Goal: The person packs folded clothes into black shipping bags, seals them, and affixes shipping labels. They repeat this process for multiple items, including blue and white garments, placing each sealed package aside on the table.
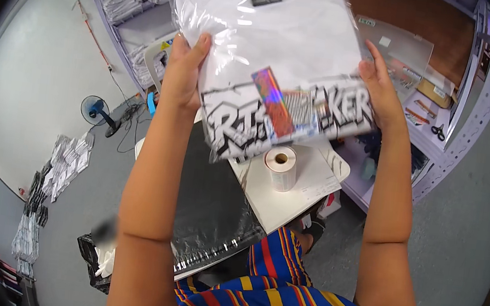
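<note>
A folded white T-shirt (282, 36) in a clear plastic bag is held up between my two hands, above the table. Bold black-and-white lettering runs across its lower part, and a shiny rainbow-coloured strip with a small printed card lies over that print. My left hand (187, 68) grips the left edge, its thumb on the front. At the right edge is my right hand (380, 90), closed on the bag with the thumb in front; its other fingers are partly hidden. Below the bag, a roll of white labels (282, 172) stands upright on the white table (261, 200).
A black plastic mailer bag (210, 191) covers the table's left part. To the right, a shelf holds scissors (438, 132) and a clear plastic box (396, 49). A fan (97, 111) and stacks of bagged clothes (69, 160) are on the floor at left.
</note>
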Action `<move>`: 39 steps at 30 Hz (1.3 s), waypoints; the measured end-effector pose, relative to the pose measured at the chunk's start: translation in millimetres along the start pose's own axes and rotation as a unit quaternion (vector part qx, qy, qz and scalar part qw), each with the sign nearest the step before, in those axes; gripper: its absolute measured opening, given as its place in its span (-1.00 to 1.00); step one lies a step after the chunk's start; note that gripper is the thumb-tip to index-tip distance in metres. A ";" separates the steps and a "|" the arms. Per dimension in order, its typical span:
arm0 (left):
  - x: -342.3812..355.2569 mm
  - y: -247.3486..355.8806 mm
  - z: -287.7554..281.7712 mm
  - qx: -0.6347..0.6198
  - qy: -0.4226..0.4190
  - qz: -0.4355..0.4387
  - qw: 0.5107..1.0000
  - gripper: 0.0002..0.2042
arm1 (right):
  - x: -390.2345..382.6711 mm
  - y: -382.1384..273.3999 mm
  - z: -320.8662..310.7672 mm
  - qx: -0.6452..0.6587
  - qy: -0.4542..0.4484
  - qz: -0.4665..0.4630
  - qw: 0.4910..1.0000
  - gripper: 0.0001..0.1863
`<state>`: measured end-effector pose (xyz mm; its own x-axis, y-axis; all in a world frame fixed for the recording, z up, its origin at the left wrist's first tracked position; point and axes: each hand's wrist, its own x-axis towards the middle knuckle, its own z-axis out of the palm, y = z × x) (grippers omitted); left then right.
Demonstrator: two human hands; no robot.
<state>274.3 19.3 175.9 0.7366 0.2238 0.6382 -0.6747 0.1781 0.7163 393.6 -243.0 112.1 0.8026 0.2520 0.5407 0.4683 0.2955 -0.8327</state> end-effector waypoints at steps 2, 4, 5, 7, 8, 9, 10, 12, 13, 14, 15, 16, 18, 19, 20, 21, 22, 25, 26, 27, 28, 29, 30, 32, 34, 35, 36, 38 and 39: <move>-25.9 25.7 7.5 0.007 0.005 0.000 1.000 -0.67 | -19.7 -31.4 18.1 0.065 -0.053 0.005 0.996 -0.31; -53.5 43.6 13.3 0.060 0.023 0.027 0.998 -0.59 | -48.5 -49.8 37.7 0.074 -0.052 0.012 0.996 -0.32; -66.4 50.7 15.1 0.097 0.035 0.044 0.994 -0.57 | -60.7 -48.2 49.2 0.081 -0.048 -0.059 0.994 -0.32; -93.8 60.3 13.0 0.149 0.041 0.045 0.987 -0.52 | -92.4 -36.0 62.0 0.147 0.007 -0.046 0.988 -0.44; -107.1 69.0 8.2 0.152 0.017 -0.016 0.988 -0.52 | -105.5 -28.5 64.8 0.150 0.015 -0.034 0.988 -0.49; -118.6 78.3 1.3 0.157 -0.011 -0.080 0.984 -0.53 | -118.1 -18.8 68.3 0.176 0.027 -0.034 0.983 -0.52; -131.7 88.4 -4.7 0.162 -0.036 -0.145 0.976 -0.53 | -130.7 -9.3 74.1 0.204 0.036 -0.031 0.978 -0.55; -157.0 99.1 -8.2 0.276 -0.152 -0.090 0.945 -0.59 | -153.4 7.1 82.5 0.237 0.058 -0.028 0.969 -0.59; -167.5 104.6 1.7 0.327 -0.206 -0.021 0.922 -0.62 | -161.2 11.8 87.8 0.250 0.063 -0.031 0.966 -0.60; -177.6 109.3 11.8 0.372 -0.248 0.047 0.893 -0.65 | -167.6 21.4 92.6 0.262 0.068 -0.034 0.962 -0.61; -184.0 111.2 23.2 0.387 -0.285 0.089 0.872 -0.67 | -168.7 53.3 78.4 0.238 0.070 -0.044 0.968 -0.67; -193.2 119.1 30.9 0.417 -0.314 0.097 0.848 -0.70 | -178.4 32.3 91.9 0.317 0.059 0.008 0.947 -0.70; -203.6 126.2 27.8 0.439 -0.339 0.111 0.825 -0.81 | -184.0 38.8 92.3 0.340 0.039 0.025 0.939 -0.70; -207.5 128.4 23.3 0.439 -0.334 0.104 0.828 -0.80 | -185.9 45.3 90.1 0.353 0.030 0.033 0.935 -0.70; -211.0 128.3 15.4 0.438 -0.329 0.097 0.831 -0.80 | -187.4 51.8 87.1 0.365 0.022 0.041 0.930 -0.70; -213.8 128.7 8.8 0.437 -0.324 0.091 0.834 -0.79 | -188.2 50.4 88.8 0.377 0.014 0.048 0.925 -0.70; -217.6 129.4 5.7 0.428 -0.313 0.085 0.844 -0.78 | -190.0 47.2 90.7 0.389 0.007 0.056 0.920 -0.70; -237.1 132.0 -0.2 0.416 -0.276 0.067 0.864 -0.76 | -204.3 31.1 92.7 0.286 0.013 0.052 0.957 -0.60; -244.3 133.5 -1.3 0.423 -0.262 0.063 0.865 -0.75 | -209.4 31.0 92.5 0.275 0.009 0.049 0.960 -0.59; -249.7 133.2 -2.0 0.425 -0.247 0.059 0.869 -0.74 | -214.6 30.3 89.2 0.261 0.009 0.046 0.964 -0.58; -252.5 133.3 -2.6 0.418 -0.256 0.048 0.870 -0.70 | -218.9 30.9 86.4 0.250 0.008 0.043 0.967 -0.57; -254.8 133.4 -3.1 0.411 -0.264 0.036 0.872 -0.64 | -222.9 31.3 83.0 0.237 0.007 0.040 0.971 -0.56; -258.1 134.4 -4.0 0.407 -0.273 0.023 0.872 -0.59 | -225.7 33.0 81.8 0.228 0.006 0.038 0.973 -0.55; -265.6 128.9 -4.6 0.318 -0.242 0.011 0.917 -0.59 | -233.0 33.2 76.5 0.203 0.000 0.036 0.979 -0.53; -276.0 125.2 -8.3 0.240 -0.202 -0.041 0.949 -0.60 | -240.2 32.7 71.8 0.179 -0.007 0.034 0.983 -0.51; -282.0 124.2 -11.2 0.206 -0.178 -0.085 0.959 -0.60 | -244.1 32.9 70.2 0.169 -0.011 0.035 0.985 -0.50; -285.6 121.9 -13.9 0.199 -0.180 -0.086 0.960 -0.61 | -247.3 33.1 67.6 0.158 -0.014 0.033 0.987 -0.49; -292.9 116.7 -20.3 0.215 -0.209 -0.050 0.953 -0.62 | -252.7 33.9 62.7 0.139 -0.018 0.030 0.990 -0.47; -296.3 116.8 -22.4 0.240 -0.233 -0.011 0.942 -0.62 | -254.3 33.8 61.8 0.131 -0.023 0.028 0.991 -0.46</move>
<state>-23.8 -4.8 64.1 0.7665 -0.2400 0.5957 -0.6421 -0.3008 0.7051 182.4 -240.2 -46.2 0.8042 0.3137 0.5049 0.3069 0.5082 -0.8047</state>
